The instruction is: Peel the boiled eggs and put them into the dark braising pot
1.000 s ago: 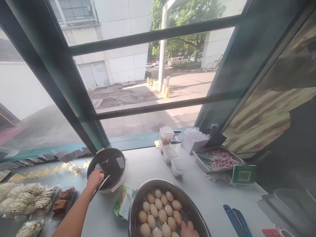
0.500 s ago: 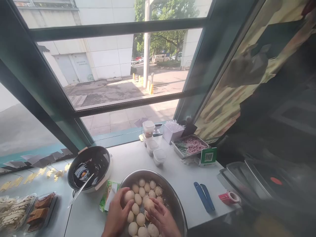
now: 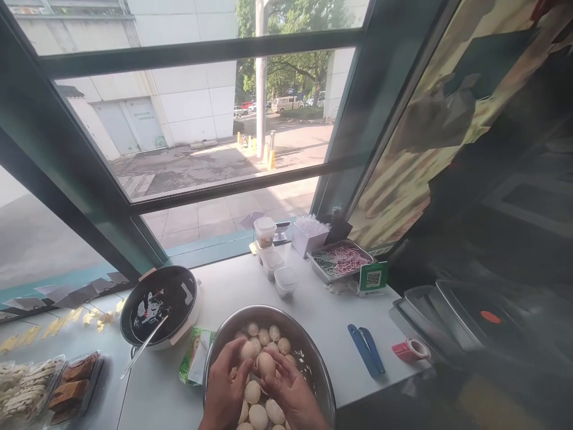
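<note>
A large steel bowl (image 3: 313, 352) full of several pale eggs (image 3: 258, 416) stands at the near edge of the white counter. Both my hands are inside it, close together. My left hand (image 3: 226, 388) curls around an egg (image 3: 246, 350) at the top of the pile. My right hand (image 3: 289, 391) grips another egg (image 3: 265, 364) right beside it, fingertips almost touching the left hand's egg.
A black pot (image 3: 159, 304) of dark liquid with a ladle (image 3: 143, 347) sits at the left. A green packet (image 3: 194, 355) lies beside the bowl. Packaged snacks (image 3: 67, 388) are far left. Small lidded tubs (image 3: 280, 278), a straw tray (image 3: 340, 261), a QR sign (image 3: 373, 278), blue tongs (image 3: 366, 349) and tape (image 3: 410, 349) are to the right.
A second ago my left hand was at the ladle in the black pot. It left the ladle and came into the bowl, where both hands closed on eggs and drew together.
</note>
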The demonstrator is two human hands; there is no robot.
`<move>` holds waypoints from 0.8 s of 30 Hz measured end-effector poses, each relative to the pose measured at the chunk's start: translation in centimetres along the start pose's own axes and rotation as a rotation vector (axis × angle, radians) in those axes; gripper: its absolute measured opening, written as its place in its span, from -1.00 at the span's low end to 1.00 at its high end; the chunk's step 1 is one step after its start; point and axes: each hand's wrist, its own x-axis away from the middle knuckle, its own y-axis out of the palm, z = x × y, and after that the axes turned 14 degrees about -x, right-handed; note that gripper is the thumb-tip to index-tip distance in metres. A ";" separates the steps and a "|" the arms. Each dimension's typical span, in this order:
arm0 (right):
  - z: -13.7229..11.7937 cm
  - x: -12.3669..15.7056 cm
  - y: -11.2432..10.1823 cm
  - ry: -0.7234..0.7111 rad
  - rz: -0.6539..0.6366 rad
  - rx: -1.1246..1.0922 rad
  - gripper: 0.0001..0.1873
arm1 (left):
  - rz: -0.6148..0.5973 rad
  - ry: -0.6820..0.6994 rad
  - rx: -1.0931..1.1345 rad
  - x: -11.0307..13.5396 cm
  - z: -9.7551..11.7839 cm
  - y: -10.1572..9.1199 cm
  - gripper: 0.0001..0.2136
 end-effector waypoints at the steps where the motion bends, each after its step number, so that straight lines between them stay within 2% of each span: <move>1: 0.1 -0.1 -0.2 0.005 -0.025 0.005 -0.22 | -0.020 0.002 -0.005 0.1 0.1 0.0 -0.56; 3: 0.3 -0.2 -0.7 0.017 -0.051 0.031 -0.27 | -0.017 -0.004 -0.008 0.4 0.4 -0.1 -0.56; 5: 0.6 -0.2 -0.9 0.000 -0.028 0.046 -0.31 | 0.004 -0.024 0.003 0.6 0.8 -0.4 -0.54; 8: 1.1 -0.1 -0.5 -0.036 0.026 0.002 -0.30 | -0.037 -0.028 0.063 0.8 1.1 -0.7 -0.50; 13: 1.3 0.4 0.9 -0.046 0.065 -0.034 -0.27 | -0.090 -0.209 0.439 1.0 0.6 -0.9 -0.41; 16: 1.0 0.5 1.3 -0.061 0.056 -0.041 -0.26 | -0.191 -0.171 0.567 1.3 0.3 -1.1 -0.40; 18: 0.9 0.5 1.2 -0.063 0.059 -0.040 -0.26 | -0.188 -0.131 0.534 1.7 0.2 -1.1 -0.38; 22: 0.8 0.3 0.8 -0.049 0.019 0.007 -0.27 | -0.026 -0.077 0.268 2.1 -0.4 -0.9 -0.41; 24: 0.9 0.1 0.5 -0.040 0.000 0.025 -0.28 | -0.028 -0.039 0.185 2.1 -0.9 -0.7 -0.44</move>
